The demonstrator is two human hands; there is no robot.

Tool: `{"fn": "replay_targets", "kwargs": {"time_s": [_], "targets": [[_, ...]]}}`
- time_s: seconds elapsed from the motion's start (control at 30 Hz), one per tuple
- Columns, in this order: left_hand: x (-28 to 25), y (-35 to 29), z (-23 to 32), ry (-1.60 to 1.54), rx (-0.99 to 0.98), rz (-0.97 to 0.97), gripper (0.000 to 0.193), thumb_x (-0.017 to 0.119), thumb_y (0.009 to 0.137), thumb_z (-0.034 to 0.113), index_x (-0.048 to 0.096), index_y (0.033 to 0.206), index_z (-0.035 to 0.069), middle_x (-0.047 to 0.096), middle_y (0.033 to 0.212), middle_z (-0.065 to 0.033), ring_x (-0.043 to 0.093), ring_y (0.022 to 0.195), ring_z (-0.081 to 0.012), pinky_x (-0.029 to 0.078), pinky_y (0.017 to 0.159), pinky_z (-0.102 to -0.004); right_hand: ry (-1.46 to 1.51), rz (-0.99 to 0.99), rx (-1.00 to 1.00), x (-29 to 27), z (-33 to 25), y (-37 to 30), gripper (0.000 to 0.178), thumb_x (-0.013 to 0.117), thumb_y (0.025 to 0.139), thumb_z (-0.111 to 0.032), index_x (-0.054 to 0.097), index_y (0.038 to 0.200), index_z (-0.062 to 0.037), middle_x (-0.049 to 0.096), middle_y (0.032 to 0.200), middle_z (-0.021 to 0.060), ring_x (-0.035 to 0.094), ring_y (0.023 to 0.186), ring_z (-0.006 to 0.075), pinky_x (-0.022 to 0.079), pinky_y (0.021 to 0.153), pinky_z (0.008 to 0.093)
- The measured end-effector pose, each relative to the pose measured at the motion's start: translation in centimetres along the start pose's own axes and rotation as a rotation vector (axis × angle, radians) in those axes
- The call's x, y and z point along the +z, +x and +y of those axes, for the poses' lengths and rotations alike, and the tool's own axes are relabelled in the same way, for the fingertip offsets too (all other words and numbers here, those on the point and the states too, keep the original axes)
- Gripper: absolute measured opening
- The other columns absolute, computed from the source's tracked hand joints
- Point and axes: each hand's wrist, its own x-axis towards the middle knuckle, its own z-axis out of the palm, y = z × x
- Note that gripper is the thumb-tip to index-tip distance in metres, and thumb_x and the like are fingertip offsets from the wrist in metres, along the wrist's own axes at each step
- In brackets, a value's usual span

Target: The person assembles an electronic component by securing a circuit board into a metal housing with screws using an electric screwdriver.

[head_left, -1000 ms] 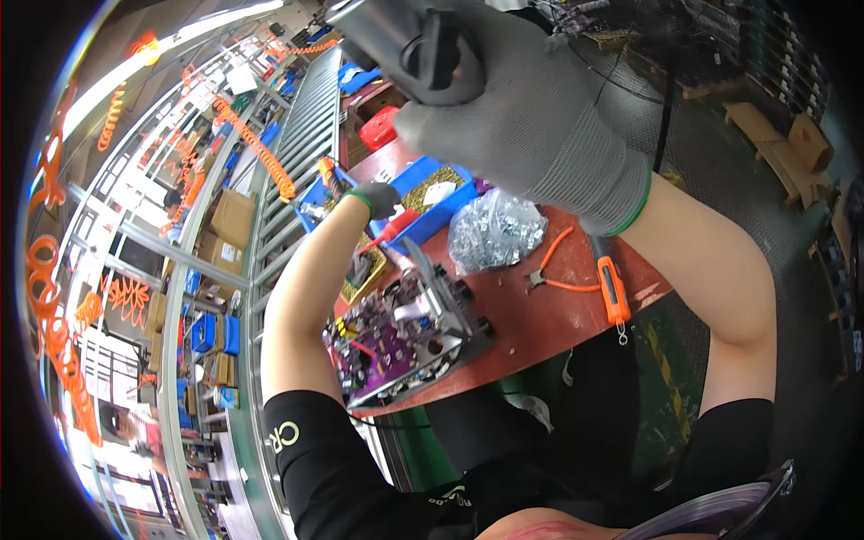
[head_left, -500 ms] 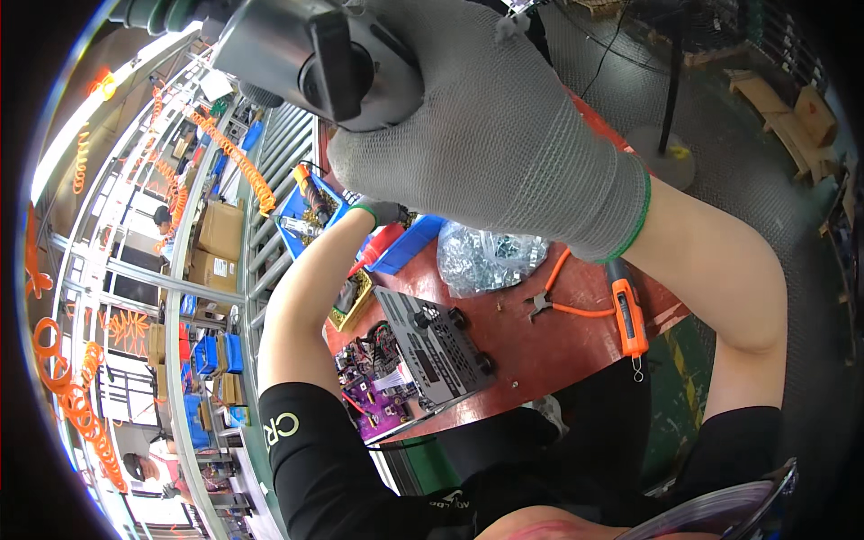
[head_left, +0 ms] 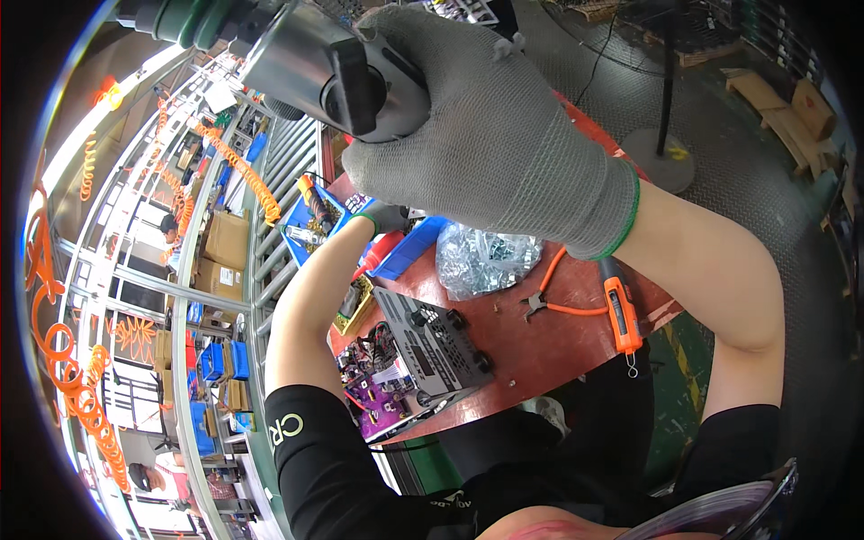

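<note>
Close to the camera, my right hand (head_left: 490, 135), in a grey knit glove with a green cuff, is closed around a silver metal-bodied tool (head_left: 310, 67) with a black knob (head_left: 354, 87); its fingertips are hidden. My left hand (head_left: 387, 216), also gloved, is down at the blue parts bins (head_left: 409, 247), its fingers mostly hidden. Near it lies a red-handled tool (head_left: 385, 247). Below, a grey-panelled electronic unit (head_left: 432, 351) with knobs and vents stands on the red table (head_left: 531, 346), with a purple circuit board (head_left: 385, 416) beside it.
A clear plastic bag of small metal parts (head_left: 486, 261) lies beyond the unit. Orange-handled cutters (head_left: 549, 303) and an orange-and-black driver (head_left: 621, 310) lie to the right. A yellow tray (head_left: 355, 306) sits left; a roller conveyor (head_left: 286, 144) runs alongside. Other people work far left.
My right hand and the silver tool have shifted slightly down in the picture, the tool also a little to the right. My left hand stays at the blue bins.
</note>
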Motion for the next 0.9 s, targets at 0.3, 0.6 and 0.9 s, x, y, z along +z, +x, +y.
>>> {"fn": "replay_targets", "kwargs": {"time_s": [0.3,0.6,0.9], "targets": [[-1.5,0.2,0.4,-0.041,-0.128,-0.087,0.027,0.060,0.083,0.019,0.075,0.104,0.011,0.072,0.103,-0.0191,0.069,0.097,-0.0347,0.053,0.089,-0.0435,0.056,0.077,-0.059,-2.4,-0.3,-1.0,0.032,0.073,0.077,-0.030,0.063,0.091,-0.0018,0.065,0.069,0.0151,0.070,0.067,0.0330,0.059,0.067,0.0437],[-15.4,-5.7,2.0,-0.040,-0.023,0.022,0.026,0.059,0.087,0.020,0.073,0.102,0.004,0.070,0.096,-0.0232,0.069,0.091,-0.0390,0.053,0.083,-0.0454,0.041,0.045,0.019,-2.4,-1.2,-1.4,0.028,0.076,0.073,-0.016,0.060,0.094,-0.0063,0.062,0.080,0.0082,0.064,0.072,0.0220,0.054,0.068,0.0352],[-29.1,-43.6,28.5,-0.514,0.149,0.424,0.012,0.073,0.083,0.000,0.068,0.092,0.005,0.072,0.092,-0.0105,0.070,0.086,-0.0259,0.055,0.076,-0.0349,0.283,-0.024,0.094,-5.0,-12.4,-0.9,0.027,0.073,0.075,-0.025,0.061,0.090,-0.0060,0.065,0.076,0.0109,0.069,0.074,0.0265,0.055,0.071,0.0399]]}}
